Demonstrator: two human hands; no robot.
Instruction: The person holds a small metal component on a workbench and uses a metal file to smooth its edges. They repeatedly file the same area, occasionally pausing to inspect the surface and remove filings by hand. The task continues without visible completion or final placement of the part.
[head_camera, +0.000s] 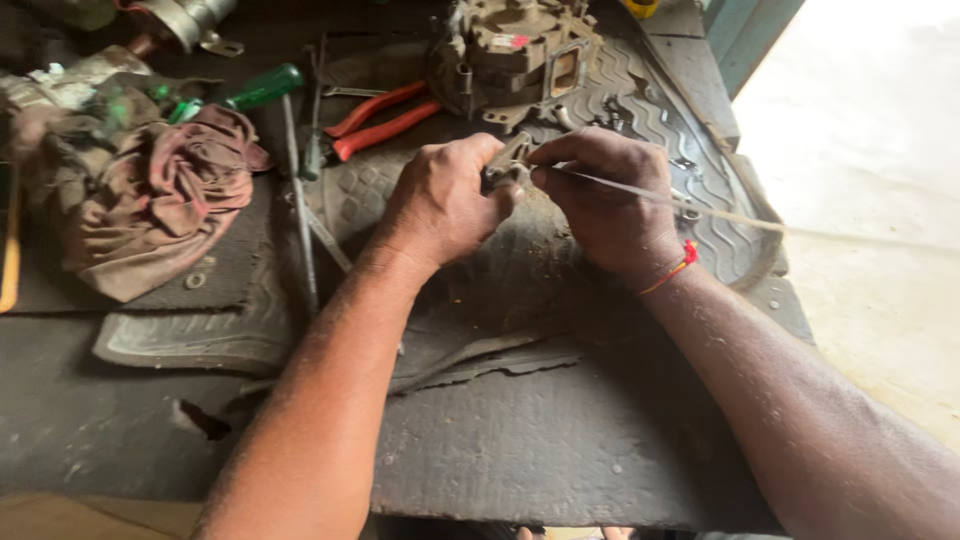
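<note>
My left hand (440, 200) is closed around a small grey metal part (507, 165) held above a dark rubber mat (560, 400). My right hand (600, 195) pinches the same part from the right. A thin pale rod or wire (740, 217) runs from those fingers off to the right. A red thread is tied around my right wrist. Most of the metal part is hidden by my fingers.
A grimy metal engine part (510, 50) sits beyond my hands. Red-handled pliers (385, 118) and a green-handled screwdriver (262, 88) lie at the back left. A dirty reddish rag (160, 195) lies at left. The bench edge drops to a pale floor (870, 150) on the right.
</note>
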